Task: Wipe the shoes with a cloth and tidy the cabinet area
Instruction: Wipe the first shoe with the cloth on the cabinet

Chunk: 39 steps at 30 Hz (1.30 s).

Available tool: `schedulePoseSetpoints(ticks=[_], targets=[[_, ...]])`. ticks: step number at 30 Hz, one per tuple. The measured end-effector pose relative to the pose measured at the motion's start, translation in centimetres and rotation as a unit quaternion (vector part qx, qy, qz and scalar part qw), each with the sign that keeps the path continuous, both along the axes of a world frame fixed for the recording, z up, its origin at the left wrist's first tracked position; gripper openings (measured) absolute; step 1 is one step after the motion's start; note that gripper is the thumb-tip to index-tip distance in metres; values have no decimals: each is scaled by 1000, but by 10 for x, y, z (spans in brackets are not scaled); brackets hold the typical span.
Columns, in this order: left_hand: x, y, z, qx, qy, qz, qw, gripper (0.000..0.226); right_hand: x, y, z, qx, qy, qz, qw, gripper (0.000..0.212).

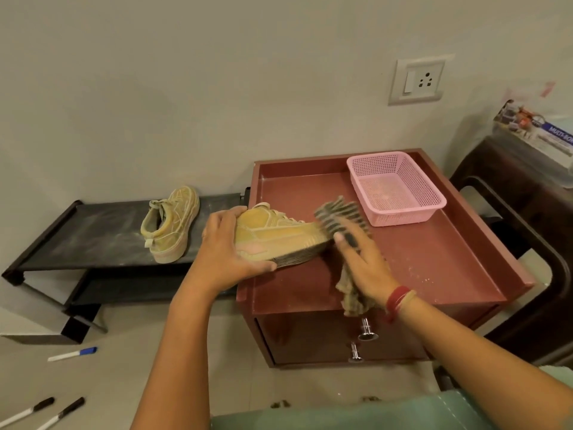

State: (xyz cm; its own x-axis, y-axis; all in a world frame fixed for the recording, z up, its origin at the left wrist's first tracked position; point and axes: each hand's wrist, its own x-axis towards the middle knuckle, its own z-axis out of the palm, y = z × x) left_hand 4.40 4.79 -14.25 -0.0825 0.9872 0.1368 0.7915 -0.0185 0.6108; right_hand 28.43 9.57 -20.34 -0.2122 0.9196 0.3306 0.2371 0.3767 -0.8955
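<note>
Nearest, at seven o'clock, two markers [62, 413] lay cut off by the frame. Your left hand [229, 243] gripped a yellow shoe [279, 240] by the heel, fingers curled under the sole, over the cabinet [434, 259]. Your right hand [362, 265] held the cloth [341, 218] at its toe, fingertips lost in blur. A pink basket [403, 218] sat at one o'clock, the second shoe [170, 225] at ten.

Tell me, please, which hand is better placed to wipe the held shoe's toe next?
Right. The right hand holds the cloth at the toe, while the left hand grips the heel end of the shoe over the cabinet.
</note>
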Motion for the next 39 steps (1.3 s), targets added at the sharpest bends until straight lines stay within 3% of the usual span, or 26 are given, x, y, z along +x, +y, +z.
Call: schedulePoseSetpoints(ticks=[2, 4, 6, 12, 15, 17, 19, 22, 24, 27, 31, 35, 37, 39], targets=[[1, 1, 0, -1, 1, -1, 1000, 105, 0, 8, -19, -3, -59, 38, 998, 41], [1, -1, -1, 0, 1, -6, 1000, 105, 6, 23, -18, -86, 15, -4, 996, 37], [1, -2, -1, 0, 6, -11, 1000, 107, 10, 31, -15, -128, 33, -37, 991, 31], [14, 1, 4, -39, 91, 10, 995, 114, -8, -2, -13, 29, -32, -2, 999, 37], [19, -2, 7, -28, 86, 3, 996, 108, 3, 17, -22, -73, 19, -33, 997, 35], [19, -4, 5, -8, 78, -15, 997, 104, 14, 33, -17, -193, 50, -56, 978, 31], [20, -6, 4, 25, 83, -23, 996, 102, 22, 41, -6, -250, 115, -99, 956, 31], [23, -6, 1, 66, 99, -41, 992, 101, 23, 27, 15, -155, 194, -157, 956, 22], [23, -5, -1, 77, 92, -50, 992, 98, 17, 12, 16, -106, 169, -97, 975, 19], [24, -5, -3, 91, 83, -55, 991, 97, 8, 4, -6, -105, 84, -20, 991, 23], [24, -5, -2, 80, 70, -57, 993, 96, 4, 16, -10, -125, 87, -31, 988, 29], [22, -5, -2, 73, 65, -63, 993, 99, 13, 37, -2, -265, 147, -114, 946, 34], [17, -6, 0, 40, 37, -68, 996, 109, 15, 36, 10, -237, 148, -182, 943, 31], [5, -7, 3, 3, 19, -84, 996, 115, 9, 21, 27, -149, 125, -209, 958, 27]])
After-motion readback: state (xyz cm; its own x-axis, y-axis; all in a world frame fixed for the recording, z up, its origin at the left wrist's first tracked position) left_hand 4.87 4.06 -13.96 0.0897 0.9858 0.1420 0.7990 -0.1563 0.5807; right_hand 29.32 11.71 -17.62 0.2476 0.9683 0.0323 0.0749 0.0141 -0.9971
